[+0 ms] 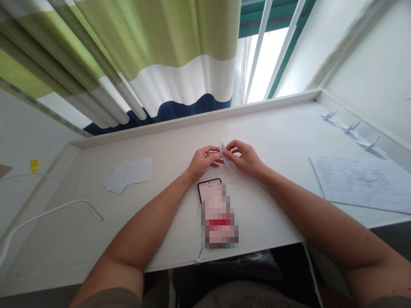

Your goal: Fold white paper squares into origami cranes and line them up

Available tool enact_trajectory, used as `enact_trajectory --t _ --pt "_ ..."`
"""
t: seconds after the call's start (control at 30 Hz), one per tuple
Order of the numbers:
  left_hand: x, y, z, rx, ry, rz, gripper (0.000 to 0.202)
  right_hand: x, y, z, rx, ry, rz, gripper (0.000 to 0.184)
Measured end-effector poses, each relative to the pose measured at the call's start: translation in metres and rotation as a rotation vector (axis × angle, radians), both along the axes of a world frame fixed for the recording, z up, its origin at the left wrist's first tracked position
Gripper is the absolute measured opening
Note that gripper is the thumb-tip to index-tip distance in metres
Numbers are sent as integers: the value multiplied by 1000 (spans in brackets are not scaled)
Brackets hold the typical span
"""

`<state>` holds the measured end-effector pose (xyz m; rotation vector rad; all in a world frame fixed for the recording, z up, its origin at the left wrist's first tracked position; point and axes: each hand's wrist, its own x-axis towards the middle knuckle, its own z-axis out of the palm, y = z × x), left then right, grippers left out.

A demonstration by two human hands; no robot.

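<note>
Two bare hands meet over one small folded piece of white paper, raised just above the desk. The left hand closes on its near edge, with the fingers curled inward and reaching to the paper from the left. The right hand pinches the other side between thumb and fingertips. Both hands are closed on the paper, and most of it is hidden between them, so its exact shape cannot be made out.

Directly below the folded piece of white paper, just past the wrists, a smartphone lies face up on the white desk, its screen pixelated and unreadable. Left of the paper, well apart from it, sits a small loose stack of white paper slips. Farther left of the paper, a white cable curves across the desk's outer part. To the right of the paper lies a lined sheet with red and dark markings. Beyond that sheet, up and right of the paper, three white origami cranes stand in a row along the desk's raised edge. Above the paper, past the desk's back edge, hangs a green, white and navy curtain.
</note>
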<state>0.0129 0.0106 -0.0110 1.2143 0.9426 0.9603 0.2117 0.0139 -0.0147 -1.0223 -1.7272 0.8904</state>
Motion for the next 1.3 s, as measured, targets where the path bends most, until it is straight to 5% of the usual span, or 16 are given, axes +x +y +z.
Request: enact_trajectory --t 0.27,0.6,0.97,1.3 --pt "0 1 -5 23 6 -29 49 -3 5 -6 -112 180 18 52" --pt "2 1 -5 56 29 23 36 4 7 -4 -196 304 128 41" --pt "1 0 -7 82 15 11 40 12 8 -6 190 -45 150 25" --pt "1 1 -11 73 4 0 57 13 7 -4 346 -192 113 15"
